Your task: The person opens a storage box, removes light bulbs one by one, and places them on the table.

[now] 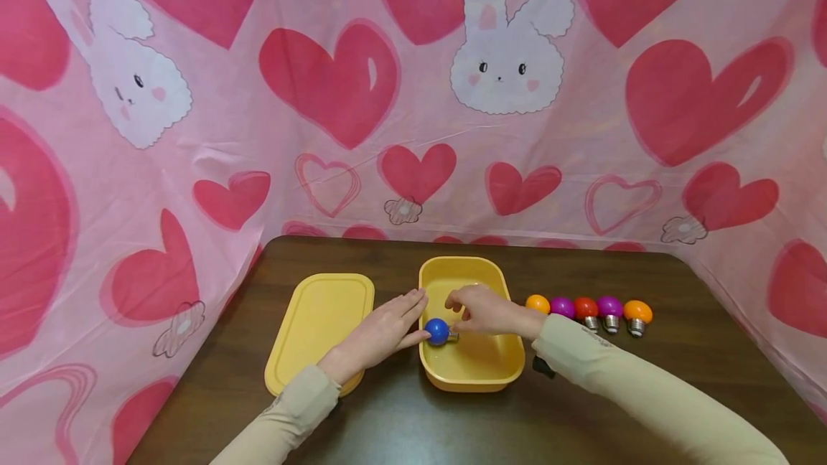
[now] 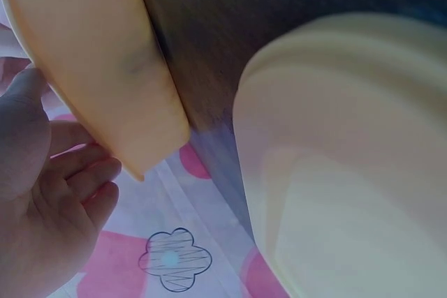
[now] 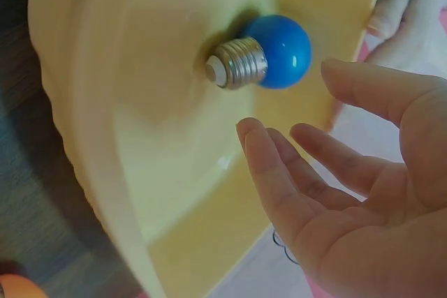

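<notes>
A blue light bulb (image 3: 279,52) with a silver screw base lies on its side within the yellow plastic box (image 1: 474,377). My right hand (image 1: 484,309) hovers over the box with loosely bent fingers. In the right wrist view, its thumb and fingertips are spread close to the bulb, with nothing held between them. At the box's left rim is my left hand (image 1: 381,327), fingers fairly straight and its thumb beside the blue bulb. The left wrist view shows its fingers (image 2: 98,176) along the outside of the rim.
A yellow lid (image 1: 323,321) lies flat on the dark wooden table (image 1: 381,422), left of the box. Right of the box, several bulbs stand in a row, among them a red bulb (image 1: 585,308) and an orange bulb (image 1: 637,311). A pink heart-patterned cloth (image 1: 413,120) hangs behind the table.
</notes>
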